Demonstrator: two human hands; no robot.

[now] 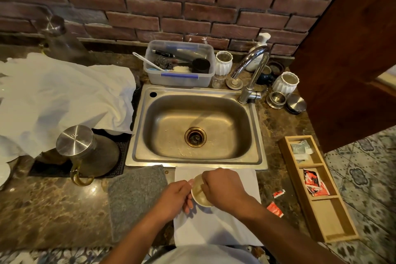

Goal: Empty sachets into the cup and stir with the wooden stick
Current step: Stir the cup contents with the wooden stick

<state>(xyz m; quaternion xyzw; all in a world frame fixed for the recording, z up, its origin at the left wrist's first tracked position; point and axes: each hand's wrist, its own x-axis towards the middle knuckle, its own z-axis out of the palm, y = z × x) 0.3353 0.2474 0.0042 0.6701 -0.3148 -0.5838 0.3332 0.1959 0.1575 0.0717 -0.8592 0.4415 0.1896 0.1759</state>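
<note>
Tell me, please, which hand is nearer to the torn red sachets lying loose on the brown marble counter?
Right. The right hand stirs over the small white cup, just left of the torn red sachets; the left hand grips the cup's far side.

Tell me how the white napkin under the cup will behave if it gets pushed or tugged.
The white napkin looks thin and floppy, so it would probably crumple rather than slide stiffly. Tugging it might tip the cup standing on it, though the left hand steadies the cup. On polished stone it likely slips easily.

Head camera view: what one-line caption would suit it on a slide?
Left hand steadies a cup on a white napkin while the right hand stirs.
</note>
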